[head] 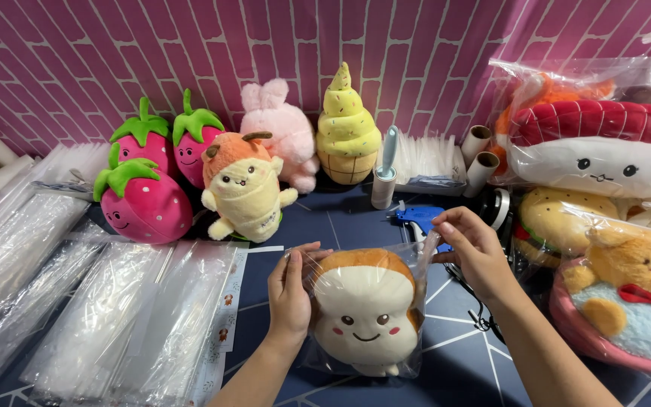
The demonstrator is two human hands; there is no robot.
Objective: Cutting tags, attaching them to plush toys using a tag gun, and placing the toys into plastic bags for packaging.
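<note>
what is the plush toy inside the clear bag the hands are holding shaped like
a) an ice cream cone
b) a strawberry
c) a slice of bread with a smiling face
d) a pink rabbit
c: the left hand and right hand hold a clear plastic bag around a bread slice plush with a brown crust, pale front and smiling face.

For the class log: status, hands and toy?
Left hand grips bag edge. Right hand pinches bag top. Toast plush inside. Nothing obstructing.

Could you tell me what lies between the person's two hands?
In the head view, a bread-shaped plush toy inside a clear plastic bag lies between the left hand and right hand.
</note>
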